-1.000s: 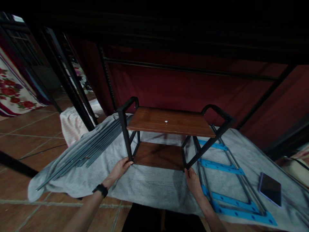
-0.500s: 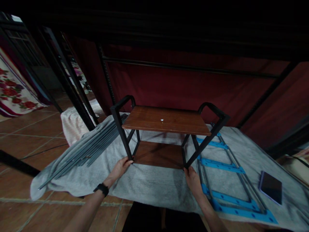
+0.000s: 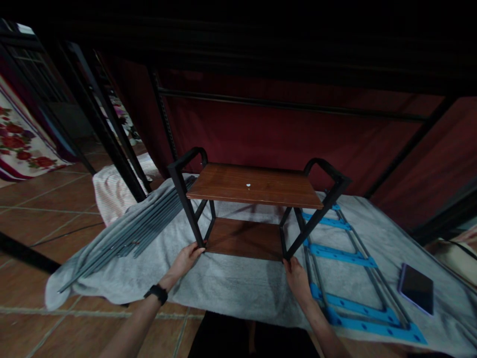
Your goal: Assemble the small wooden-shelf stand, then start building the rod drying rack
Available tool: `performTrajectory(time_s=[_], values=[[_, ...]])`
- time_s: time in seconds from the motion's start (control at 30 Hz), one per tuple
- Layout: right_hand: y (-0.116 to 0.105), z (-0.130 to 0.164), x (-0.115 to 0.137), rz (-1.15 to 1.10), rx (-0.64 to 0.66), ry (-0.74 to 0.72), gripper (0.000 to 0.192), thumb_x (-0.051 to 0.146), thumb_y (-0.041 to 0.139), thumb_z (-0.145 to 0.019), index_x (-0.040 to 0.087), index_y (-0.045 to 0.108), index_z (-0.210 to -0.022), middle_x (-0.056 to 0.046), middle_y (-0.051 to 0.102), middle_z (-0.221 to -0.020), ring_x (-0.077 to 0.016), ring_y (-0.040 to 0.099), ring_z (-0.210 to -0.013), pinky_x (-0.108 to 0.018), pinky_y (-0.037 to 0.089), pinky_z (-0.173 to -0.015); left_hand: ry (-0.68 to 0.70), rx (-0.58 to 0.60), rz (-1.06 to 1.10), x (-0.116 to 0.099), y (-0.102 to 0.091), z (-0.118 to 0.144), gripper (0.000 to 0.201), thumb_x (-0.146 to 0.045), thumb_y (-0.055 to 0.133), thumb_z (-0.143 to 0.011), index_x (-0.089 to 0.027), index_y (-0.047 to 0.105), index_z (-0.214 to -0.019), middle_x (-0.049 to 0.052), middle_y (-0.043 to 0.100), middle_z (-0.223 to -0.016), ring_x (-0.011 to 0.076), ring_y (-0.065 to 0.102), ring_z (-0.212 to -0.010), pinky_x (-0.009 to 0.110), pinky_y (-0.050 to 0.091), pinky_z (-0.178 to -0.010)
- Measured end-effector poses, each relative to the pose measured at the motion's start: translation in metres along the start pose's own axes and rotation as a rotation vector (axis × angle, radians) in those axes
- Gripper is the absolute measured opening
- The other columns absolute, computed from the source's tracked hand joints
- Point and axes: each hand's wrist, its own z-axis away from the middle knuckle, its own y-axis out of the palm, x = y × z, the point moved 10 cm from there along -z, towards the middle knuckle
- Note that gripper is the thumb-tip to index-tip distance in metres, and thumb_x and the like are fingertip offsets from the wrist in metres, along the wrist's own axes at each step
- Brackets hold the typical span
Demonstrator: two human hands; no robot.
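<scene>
A small two-tier rack stands on a grey cloth (image 3: 231,288): a brown wooden top shelf (image 3: 257,185), a lower brown shelf (image 3: 244,238) and black metal side frames (image 3: 186,196) with curved handles. My left hand (image 3: 185,259) holds the foot of the near left leg. My right hand (image 3: 297,278) holds the foot of the near right leg (image 3: 315,221). A black watch (image 3: 155,293) sits on my left wrist. The rack leans slightly toward me.
A bundle of grey metal bars (image 3: 137,228) lies on the cloth at the left. A grey frame with blue cross plates (image 3: 346,278) lies at the right, and a dark phone (image 3: 416,288) beyond it. Black rack uprights (image 3: 108,134) and a dark red wall stand behind; tiled floor at left.
The top of the rack has swung a little to the left while its feet stayed under my hands. Both hands kept their hold at the legs' lower ends.
</scene>
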Motion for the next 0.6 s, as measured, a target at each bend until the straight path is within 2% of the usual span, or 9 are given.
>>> performTrajectory(time_s=[0.17,0.37,0.6], values=[[0.0017,0.0016,-0.0007,-0.006,0.003,-0.004,0.039,0.042,0.028,-0.098,0.017,0.058,-0.092,-0.012,0.066,-0.085,-0.0243,0.066,-0.079,-0.035,0.05,-0.069,0.001,0.0,-0.017,-0.0003,-0.0002,0.0,0.048,-0.051,0.057,-0.081,-0.014,0.071,-0.108,0.01,0.075,-0.093,0.0294,0.067,-0.098,0.042,0.052,-0.091],[0.0037,0.0033,-0.0018,0.006,0.016,-0.008,0.034,0.036,0.03,-0.097,0.016,0.057,-0.098,-0.013,0.066,-0.093,-0.0251,0.067,-0.085,-0.036,0.051,-0.075,0.006,-0.009,-0.044,-0.0011,-0.0003,-0.0006,0.047,-0.053,0.057,-0.08,-0.016,0.072,-0.104,0.01,0.075,-0.101,0.0294,0.067,-0.102,0.042,0.051,-0.094],[0.0042,0.0039,-0.0003,-0.015,0.022,0.024,0.031,0.034,0.033,-0.095,0.015,0.057,-0.101,-0.014,0.066,-0.095,-0.026,0.067,-0.085,-0.037,0.052,-0.072,-0.012,0.015,-0.038,0.0072,0.0022,-0.0002,0.058,-0.057,0.055,-0.08,-0.015,0.067,-0.119,0.011,0.071,-0.116,0.0297,0.065,-0.109,0.044,0.047,-0.101]])
